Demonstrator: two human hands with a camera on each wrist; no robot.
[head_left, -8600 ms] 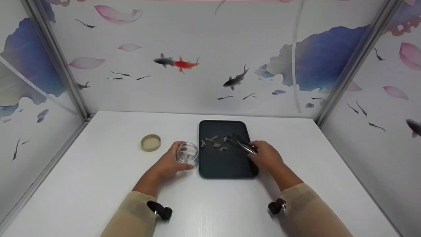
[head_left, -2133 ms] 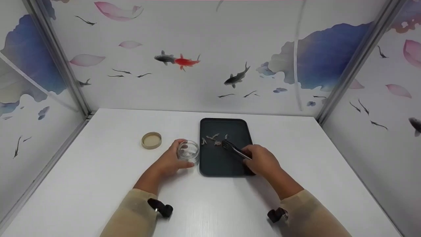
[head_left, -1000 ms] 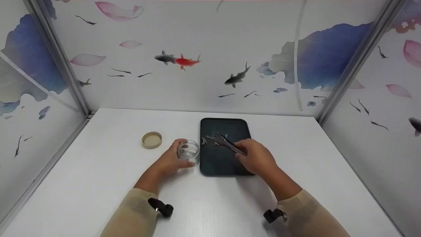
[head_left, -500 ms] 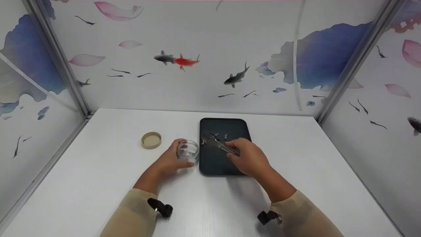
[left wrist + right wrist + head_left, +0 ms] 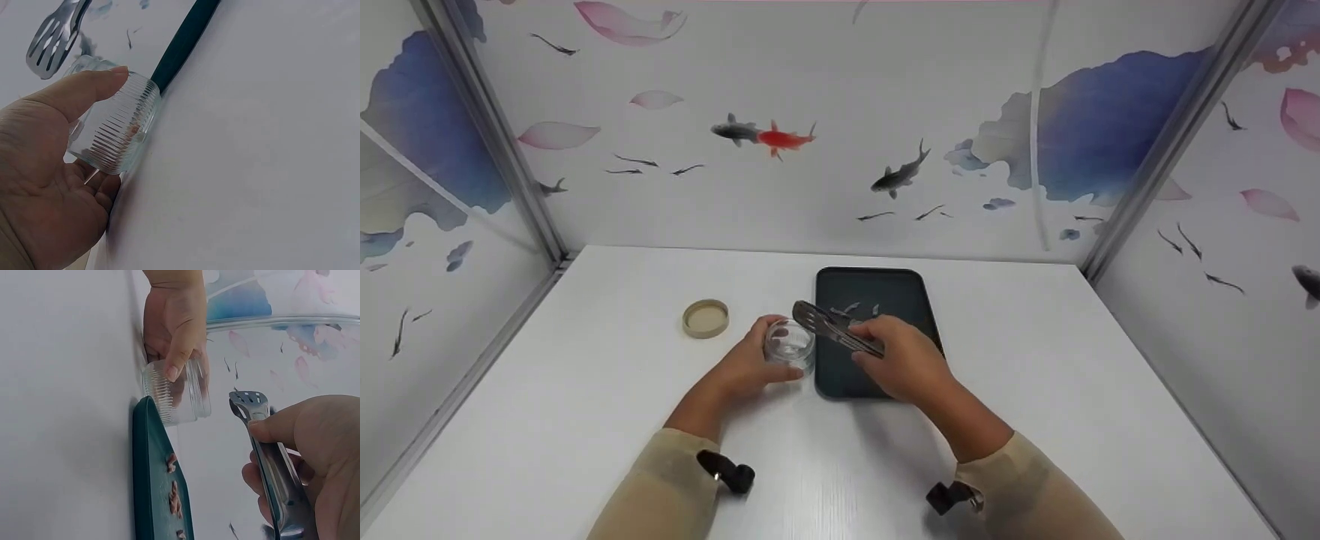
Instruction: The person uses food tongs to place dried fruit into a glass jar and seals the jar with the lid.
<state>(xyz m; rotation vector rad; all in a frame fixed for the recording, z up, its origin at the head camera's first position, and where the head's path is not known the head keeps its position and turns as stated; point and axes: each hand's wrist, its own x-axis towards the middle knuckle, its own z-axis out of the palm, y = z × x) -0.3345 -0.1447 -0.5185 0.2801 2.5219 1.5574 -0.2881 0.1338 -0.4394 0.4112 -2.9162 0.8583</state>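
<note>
My left hand [image 5: 744, 367] grips a clear glass jar [image 5: 791, 346] from its left side, thumb in front and fingers behind. The jar has no lid and stands beside the tray's left edge. My right hand [image 5: 911, 361] holds metal tongs [image 5: 831, 327], whose slotted heads are at the jar's upper right. In the right wrist view the tong heads are apart from the jar's mouth. Whether they pinch anything is hidden. Several small shrivelled brownish pieces [image 5: 175, 499] lie on the dark green tray [image 5: 847, 384]. A brownish spot shows through the jar's ribbed glass in the left wrist view.
A round beige lid [image 5: 706, 319] lies on the white table [image 5: 607, 360], left of the jar. Printed wall panels [image 5: 825, 202] enclose the table at the back and both sides.
My right hand has carried the tongs leftward from over the tray to beside the jar's mouth. A curved piece seen earlier near the tray's middle is gone from there. The left hand stays put.
</note>
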